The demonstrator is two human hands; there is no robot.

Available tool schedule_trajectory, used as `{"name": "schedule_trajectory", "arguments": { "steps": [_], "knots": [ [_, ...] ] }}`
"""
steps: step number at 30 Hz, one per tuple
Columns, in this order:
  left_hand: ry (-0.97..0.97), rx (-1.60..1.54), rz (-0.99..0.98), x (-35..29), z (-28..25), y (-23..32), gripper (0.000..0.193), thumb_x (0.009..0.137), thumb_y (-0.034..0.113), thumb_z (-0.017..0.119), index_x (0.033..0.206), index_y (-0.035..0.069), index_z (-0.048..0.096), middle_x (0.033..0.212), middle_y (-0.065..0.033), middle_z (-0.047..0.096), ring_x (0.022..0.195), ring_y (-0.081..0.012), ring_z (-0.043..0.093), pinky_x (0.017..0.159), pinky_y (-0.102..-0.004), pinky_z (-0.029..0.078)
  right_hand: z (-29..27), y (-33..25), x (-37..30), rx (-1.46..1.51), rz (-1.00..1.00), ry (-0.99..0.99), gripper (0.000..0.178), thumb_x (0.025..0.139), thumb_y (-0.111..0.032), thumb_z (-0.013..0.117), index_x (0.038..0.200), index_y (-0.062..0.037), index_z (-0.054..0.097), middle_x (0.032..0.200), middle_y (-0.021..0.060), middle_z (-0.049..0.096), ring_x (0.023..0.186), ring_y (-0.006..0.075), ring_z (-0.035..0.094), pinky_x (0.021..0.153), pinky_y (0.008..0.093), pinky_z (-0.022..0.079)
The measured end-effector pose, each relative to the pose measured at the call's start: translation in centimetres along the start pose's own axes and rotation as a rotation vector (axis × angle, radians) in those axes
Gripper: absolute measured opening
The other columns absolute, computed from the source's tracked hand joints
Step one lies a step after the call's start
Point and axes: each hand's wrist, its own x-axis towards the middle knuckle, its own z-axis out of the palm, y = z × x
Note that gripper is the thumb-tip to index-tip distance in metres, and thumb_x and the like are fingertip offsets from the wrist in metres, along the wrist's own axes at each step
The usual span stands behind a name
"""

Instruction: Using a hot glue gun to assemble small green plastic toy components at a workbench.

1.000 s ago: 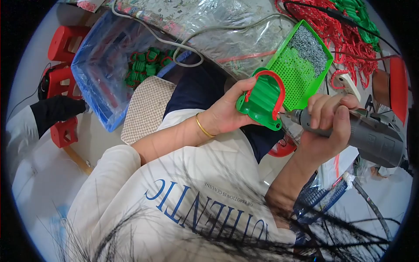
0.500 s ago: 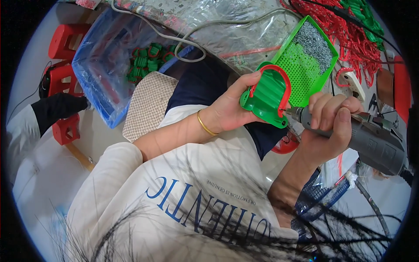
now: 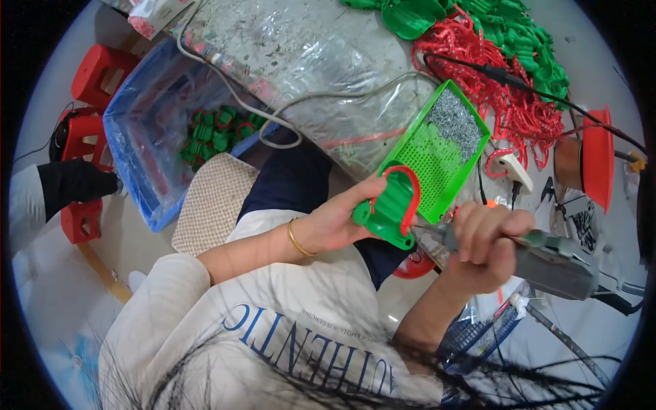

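green plastic piece with a red curved handle, held in mid-air near the perforated green tray of small metal parts. left hand grips the piece by its side, thumb near the handle; right hand wraps around a grey power tool, its tip near the handle's right end, contact unclear. good practice would be a firm left grip, tool aligned with that end, fingertips clear of the tip.

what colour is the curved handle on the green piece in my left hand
The curved handle is red, seen best in the head view.
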Motion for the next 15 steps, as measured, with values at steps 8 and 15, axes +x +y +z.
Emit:
{"name": "schedule_trajectory", "arguments": {
  "steps": [8, 15],
  "knots": [
    [-0.106, -0.032, -0.045, 0.5, -1.2, 0.1, 0.055, 0.098, 0.045, 0.039, 0.131, 0.003, 0.047, 0.122, -0.0163, 0.059, 0.112, -0.0273, 0.058, 0.098, -0.0447, 0.046, -4.5, 5.4, 4.4, -0.185, -0.105, 0.352, 0.01, 0.087, -0.008, 0.056, 0.097, -0.0044, 0.055, 0.058, -0.002, 0.04, 0.051, 0.009, 0.038, 0.057, 0.0285, 0.034],
    [0.005, -0.042, -0.049, 0.6, -1.1, 0.4, 0.063, 0.091, 0.052, 0.047, 0.132, 0.005, 0.045, 0.118, -0.0223, 0.057, 0.107, -0.0325, 0.059, 0.093, -0.0451, 0.047, -5.8, 9.6, 4.1, -0.22, -0.029, 0.564, 0.011, 0.085, -0.001, 0.059, 0.093, 0.0008, 0.052, 0.063, 0.0012, 0.045, 0.053, 0.01, 0.043, 0.056, 0.0271, 0.039]
  ]
}}
